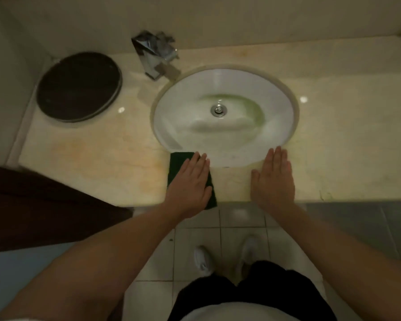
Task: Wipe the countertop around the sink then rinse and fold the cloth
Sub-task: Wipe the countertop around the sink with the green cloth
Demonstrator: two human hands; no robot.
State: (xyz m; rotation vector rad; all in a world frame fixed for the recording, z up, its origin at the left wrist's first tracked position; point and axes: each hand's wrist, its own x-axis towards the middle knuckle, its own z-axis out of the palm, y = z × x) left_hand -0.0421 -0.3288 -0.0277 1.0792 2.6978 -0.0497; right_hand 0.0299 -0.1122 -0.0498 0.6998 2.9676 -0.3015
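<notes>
Sink (171,126) holding greenish water, drain (218,110)

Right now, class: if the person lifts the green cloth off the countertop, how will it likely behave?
The green cloth lies flat under the left hand, so it is probably floppy and will droop. It looks thin, so likely light. On the glossy countertop it may slide easily when pushed.

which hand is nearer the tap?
Left. The left hand lies flat on the cloth, below the tap; the right hand lies flat on the counter, farther right.
</notes>
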